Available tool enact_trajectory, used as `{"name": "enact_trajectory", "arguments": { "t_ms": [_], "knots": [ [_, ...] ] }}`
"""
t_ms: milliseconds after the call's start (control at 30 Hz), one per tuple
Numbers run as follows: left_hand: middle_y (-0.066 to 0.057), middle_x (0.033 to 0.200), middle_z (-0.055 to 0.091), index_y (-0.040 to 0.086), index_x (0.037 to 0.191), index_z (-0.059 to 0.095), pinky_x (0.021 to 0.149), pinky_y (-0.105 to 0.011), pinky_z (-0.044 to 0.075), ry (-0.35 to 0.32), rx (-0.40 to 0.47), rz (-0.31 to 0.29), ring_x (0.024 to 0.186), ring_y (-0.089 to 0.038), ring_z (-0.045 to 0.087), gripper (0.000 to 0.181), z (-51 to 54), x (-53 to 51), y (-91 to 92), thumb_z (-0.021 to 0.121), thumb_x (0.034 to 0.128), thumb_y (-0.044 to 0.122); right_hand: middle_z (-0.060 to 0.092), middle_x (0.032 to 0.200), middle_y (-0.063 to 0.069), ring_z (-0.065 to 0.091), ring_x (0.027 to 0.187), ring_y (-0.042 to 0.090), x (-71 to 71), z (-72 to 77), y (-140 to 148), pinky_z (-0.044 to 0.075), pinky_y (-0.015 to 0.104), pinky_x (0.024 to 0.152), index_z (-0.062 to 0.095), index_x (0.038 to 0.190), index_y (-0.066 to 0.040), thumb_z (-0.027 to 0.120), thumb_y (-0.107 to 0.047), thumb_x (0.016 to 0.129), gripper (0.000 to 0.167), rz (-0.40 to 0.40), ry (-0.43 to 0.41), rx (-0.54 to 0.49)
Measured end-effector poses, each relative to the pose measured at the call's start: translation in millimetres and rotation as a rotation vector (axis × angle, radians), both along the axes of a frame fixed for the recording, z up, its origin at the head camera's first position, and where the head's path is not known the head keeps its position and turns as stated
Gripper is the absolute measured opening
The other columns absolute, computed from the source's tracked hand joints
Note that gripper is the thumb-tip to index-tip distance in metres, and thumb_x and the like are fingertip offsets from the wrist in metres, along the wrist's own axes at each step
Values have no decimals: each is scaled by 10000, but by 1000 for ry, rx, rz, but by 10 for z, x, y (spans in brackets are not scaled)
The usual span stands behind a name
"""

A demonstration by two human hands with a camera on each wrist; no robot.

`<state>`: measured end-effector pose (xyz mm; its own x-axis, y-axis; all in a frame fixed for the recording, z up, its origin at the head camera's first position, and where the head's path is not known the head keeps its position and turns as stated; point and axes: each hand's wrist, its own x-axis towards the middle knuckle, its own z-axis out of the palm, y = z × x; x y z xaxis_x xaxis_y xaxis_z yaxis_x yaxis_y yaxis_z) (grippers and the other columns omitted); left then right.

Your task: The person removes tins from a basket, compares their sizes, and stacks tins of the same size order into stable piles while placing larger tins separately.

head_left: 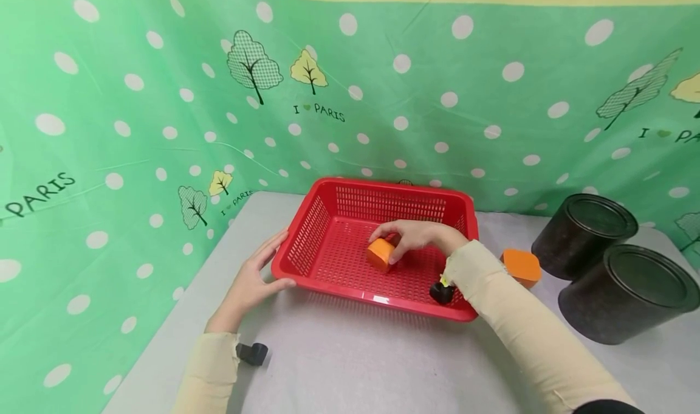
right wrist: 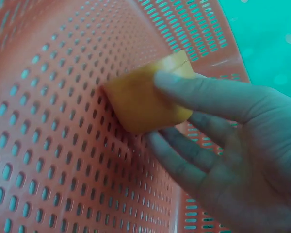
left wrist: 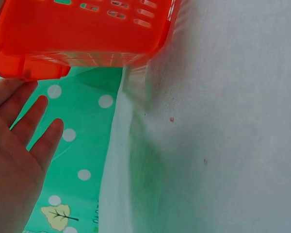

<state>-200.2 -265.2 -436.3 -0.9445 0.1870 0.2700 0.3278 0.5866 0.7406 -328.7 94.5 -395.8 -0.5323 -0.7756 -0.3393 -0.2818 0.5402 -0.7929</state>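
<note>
In the head view a red plastic basket (head_left: 328, 285) with slotted walls stands on the table. Inside it, my right hand (head_left: 412, 234) pinches a small orange box (head_left: 379, 255) with rounded corners between thumb and fingers. The right wrist view shows the box (right wrist: 145, 99) low over the perforated basket floor, one corner at or close to it; whether it touches is unclear. My left hand (head_left: 254, 280) is at the basket's left end, fingers extended along the rim and thumb by the near corner. From the left wrist, straight, spread fingers (left wrist: 31, 121) appear beside the red rim (left wrist: 46, 68).
A second orange box (head_left: 521, 267) lies on the table right of the basket, partly behind my right sleeve. Two dark lidded cans (head_left: 582, 238) (head_left: 629, 295) stand farther right. A green dotted cloth (head_left: 383, 98) hangs behind the table and along its left side.
</note>
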Motion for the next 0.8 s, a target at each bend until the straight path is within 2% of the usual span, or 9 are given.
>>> {"name": "enact_trajectory", "arguments": {
  "t_ms": [133, 367, 467, 600, 800],
  "knots": [
    [61, 1626, 341, 273, 1545, 375, 1188, -484, 362, -2, 1, -2, 1500, -219, 336, 964, 1, 0, 2, 881, 728, 199, 584, 1319, 106, 519, 1198, 283, 1, -19, -27, 491, 371, 1036, 591, 1304, -111, 758, -125, 862, 474, -14, 7, -2],
    [44, 1625, 345, 265, 1545, 376, 1181, -502, 372, 4, 0, -6, 1495, -244, 345, 967, 2, 2, 1, 881, 724, 193, 618, 1278, 94, 550, 1167, 259, 3, -1, -48, 518, 353, 998, 596, 1342, -111, 770, -218, 867, 518, -21, 80, -30],
    [27, 1626, 346, 255, 1546, 377, 1177, -519, 370, 6, -2, -7, 1493, -264, 346, 967, 12, 5, 1, 882, 723, 195, 630, 1267, 96, 575, 1167, 254, -10, 32, -37, 534, 355, 1000, 587, 1348, -100, 760, -229, 876, 519, -53, 102, -102],
    [15, 1627, 347, 249, 1546, 378, 1180, -515, 364, 5, -3, -4, 1493, -278, 345, 965, 23, 4, 2, 882, 724, 204, 644, 1259, 101, 608, 1140, 251, -15, 98, -9, 565, 340, 966, 576, 1353, -96, 731, -193, 900, 488, -136, 95, -214],
    [25, 1629, 341, 251, 1547, 374, 1184, -499, 357, 1, -10, -3, 1494, -281, 343, 968, 6, 4, 3, 885, 726, 207, 613, 1305, 180, 667, 1083, 184, -1, 193, 19, 580, 408, 989, 502, 1402, -8, 661, -90, 948, 488, -235, -2, -440]
  ]
}}
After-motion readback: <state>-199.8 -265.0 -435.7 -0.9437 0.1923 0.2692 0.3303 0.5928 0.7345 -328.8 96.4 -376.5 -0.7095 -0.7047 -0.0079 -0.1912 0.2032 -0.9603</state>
